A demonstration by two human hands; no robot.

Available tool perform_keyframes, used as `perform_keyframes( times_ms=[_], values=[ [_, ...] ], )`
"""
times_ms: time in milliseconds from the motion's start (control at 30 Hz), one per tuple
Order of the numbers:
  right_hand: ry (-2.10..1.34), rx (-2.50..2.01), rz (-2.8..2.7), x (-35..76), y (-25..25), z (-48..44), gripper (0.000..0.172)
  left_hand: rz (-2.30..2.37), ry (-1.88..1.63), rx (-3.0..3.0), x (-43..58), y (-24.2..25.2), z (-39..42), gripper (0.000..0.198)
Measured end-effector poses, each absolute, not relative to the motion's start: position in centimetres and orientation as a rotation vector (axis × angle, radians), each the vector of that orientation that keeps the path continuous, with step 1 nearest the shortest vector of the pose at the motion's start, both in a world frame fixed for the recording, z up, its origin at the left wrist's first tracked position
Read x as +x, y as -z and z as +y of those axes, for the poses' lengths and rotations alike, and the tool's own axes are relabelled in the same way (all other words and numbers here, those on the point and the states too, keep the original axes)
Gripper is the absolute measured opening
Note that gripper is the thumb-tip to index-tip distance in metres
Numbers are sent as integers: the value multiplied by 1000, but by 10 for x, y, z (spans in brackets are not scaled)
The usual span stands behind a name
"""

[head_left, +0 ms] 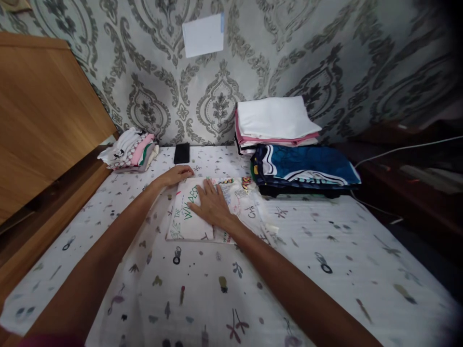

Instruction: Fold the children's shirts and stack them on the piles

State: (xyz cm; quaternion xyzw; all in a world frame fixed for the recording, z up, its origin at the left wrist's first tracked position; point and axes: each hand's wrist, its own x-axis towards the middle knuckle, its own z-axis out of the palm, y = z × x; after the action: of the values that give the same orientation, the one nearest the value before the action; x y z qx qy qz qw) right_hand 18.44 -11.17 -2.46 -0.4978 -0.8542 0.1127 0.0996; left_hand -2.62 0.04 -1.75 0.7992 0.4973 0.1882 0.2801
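Observation:
A white T-shirt (191, 221) with coloured lettering and drawings lies partly folded on the bed, its left part doubled over toward the middle. My right hand (213, 205) rests palm down on it, fingers spread, over the edge of the folded part. At the shirt's far left corner is my left hand (177, 174), fingers loosely bent and nothing visible in them. Whether its fingertips touch the fabric is hard to make out.
Folded clothes form a small pile (132, 152) at the back left, beside a black phone-like object (182, 153). At the back right stand a white-topped stack (275, 118) and a blue-topped stack (311, 164). A wooden panel (47, 115) borders the left; a cable (405, 147) runs on the right.

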Motion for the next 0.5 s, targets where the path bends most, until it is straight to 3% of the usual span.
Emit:
perform_keyframes(
  times_ms=[233, 500],
  values=[
    [-316, -1461, -2510, 185, 29, -110, 75, 1580, -432, 2288, -23, 10, -3, 31],
    [-350, -1446, -2491, 187, 25, -111, 69, 1967, -657, 1898, -33, -1, -50, 21]
  ],
)
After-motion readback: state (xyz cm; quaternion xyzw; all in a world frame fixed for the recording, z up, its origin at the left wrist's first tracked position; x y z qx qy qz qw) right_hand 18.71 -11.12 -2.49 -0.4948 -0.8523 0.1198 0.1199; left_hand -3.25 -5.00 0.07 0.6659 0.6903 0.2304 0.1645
